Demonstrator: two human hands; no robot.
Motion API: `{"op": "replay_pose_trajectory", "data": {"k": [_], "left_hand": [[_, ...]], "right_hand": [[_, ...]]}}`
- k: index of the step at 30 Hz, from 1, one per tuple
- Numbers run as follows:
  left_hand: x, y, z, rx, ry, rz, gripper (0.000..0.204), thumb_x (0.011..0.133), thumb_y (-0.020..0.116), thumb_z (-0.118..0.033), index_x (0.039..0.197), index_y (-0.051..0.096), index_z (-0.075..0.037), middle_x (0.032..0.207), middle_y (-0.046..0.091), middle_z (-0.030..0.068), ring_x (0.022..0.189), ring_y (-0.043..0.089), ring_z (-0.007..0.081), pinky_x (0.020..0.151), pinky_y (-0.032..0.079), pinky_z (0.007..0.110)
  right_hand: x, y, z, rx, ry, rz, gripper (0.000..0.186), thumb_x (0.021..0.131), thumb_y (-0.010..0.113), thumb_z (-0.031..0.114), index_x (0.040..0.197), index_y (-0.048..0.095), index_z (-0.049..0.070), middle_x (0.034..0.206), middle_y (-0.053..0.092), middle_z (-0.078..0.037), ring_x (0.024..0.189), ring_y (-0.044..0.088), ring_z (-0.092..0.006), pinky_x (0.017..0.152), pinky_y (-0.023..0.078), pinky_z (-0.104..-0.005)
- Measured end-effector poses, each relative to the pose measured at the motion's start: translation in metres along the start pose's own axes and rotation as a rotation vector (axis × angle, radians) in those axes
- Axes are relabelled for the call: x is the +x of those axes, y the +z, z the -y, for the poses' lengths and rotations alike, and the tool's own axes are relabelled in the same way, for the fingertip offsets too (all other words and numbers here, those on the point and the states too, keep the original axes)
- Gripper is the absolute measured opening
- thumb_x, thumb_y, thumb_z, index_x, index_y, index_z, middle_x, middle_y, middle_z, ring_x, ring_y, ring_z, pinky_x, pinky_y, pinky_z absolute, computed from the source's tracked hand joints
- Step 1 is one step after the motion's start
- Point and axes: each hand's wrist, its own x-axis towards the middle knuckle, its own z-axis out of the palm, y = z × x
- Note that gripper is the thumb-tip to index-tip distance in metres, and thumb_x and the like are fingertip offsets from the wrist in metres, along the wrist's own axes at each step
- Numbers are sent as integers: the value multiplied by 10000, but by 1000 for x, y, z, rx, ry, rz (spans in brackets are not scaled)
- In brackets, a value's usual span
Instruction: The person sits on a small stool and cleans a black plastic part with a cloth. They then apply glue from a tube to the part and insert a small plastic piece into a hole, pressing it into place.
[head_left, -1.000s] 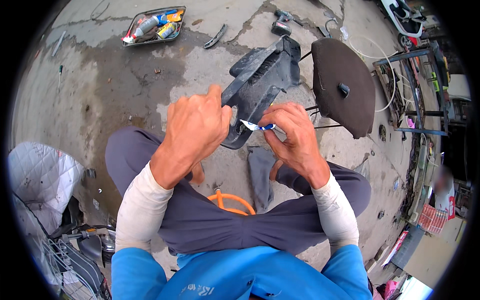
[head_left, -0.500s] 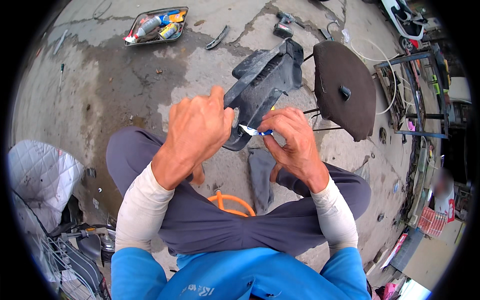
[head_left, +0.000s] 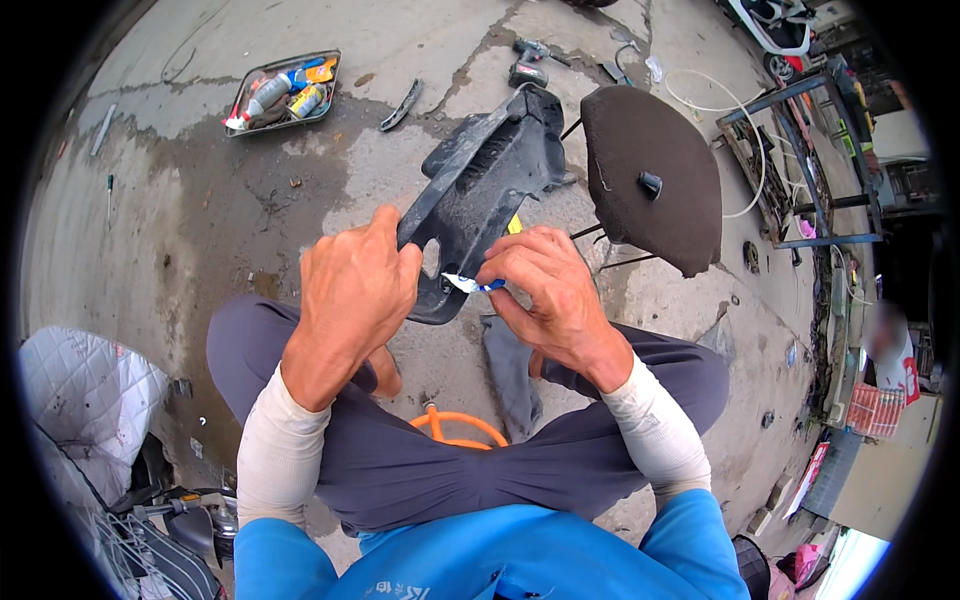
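Observation:
My left hand [head_left: 350,295] is closed round the near left edge of a black moulded plastic part [head_left: 485,190], which is tilted up off the ground between my knees. An oval hole shows close to its lower end. My right hand [head_left: 556,300] pinches a small white and blue squeeze tube [head_left: 464,283]. The tube points left, with its tip at the plastic part's lower end just below the hole; whether it touches is too small to tell. Something yellow [head_left: 515,224] shows above my right fingers, partly hidden.
A dark brown pad [head_left: 650,150] on thin metal legs stands at the right. Farther off are a tray [head_left: 238,118] of bottles and tools, a curved strip [head_left: 402,105] and a cordless drill [head_left: 530,65]. An orange hose [head_left: 462,420] and dark grey piece [head_left: 510,375] lie between my feet.
The whole view has shifted, so the scene sits farther left and lower. Both hands keep their hold, and the tube's tip stays by the lower end of the plastic part.

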Motion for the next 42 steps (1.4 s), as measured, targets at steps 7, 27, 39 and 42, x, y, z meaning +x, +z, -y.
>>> {"op": "replay_pose_trajectory", "data": {"k": [7,27,39,42], "left_hand": [[10,-29,-11,-12,-10,-67,172,869,604,-152,908,617,16,693,643,265,681,648,481,646,495,551],[162,12,-118,100,479,-76,240,903,599,-200,989,659,15,719,634,263,733,646,469,692,492,537],[204,80,-132,74,586,-93,213,921,596,-220,961,620,-12,698,666,231,698,661,461,648,511,560],[209,85,-131,158,559,-15,209,925,596,-223,960,622,-18,740,688,228,722,673,451,667,519,561]], "right_hand": [[13,-18,4,-22,-48,-154,265,749,749,-12,983,665,83,945,682,-37,1027,653,-238,934,450,-406],[-13,-123,-64,-310,96,-513,177,788,732,34,949,681,86,906,711,-59,987,664,-252,894,452,-403],[-19,-135,-100,-296,327,-557,179,797,754,37,961,700,83,901,705,-54,898,675,-247,845,463,-362],[-17,-129,-106,-270,315,-590,157,811,736,60,958,694,95,863,680,-58,870,660,-252,822,446,-390]]}}
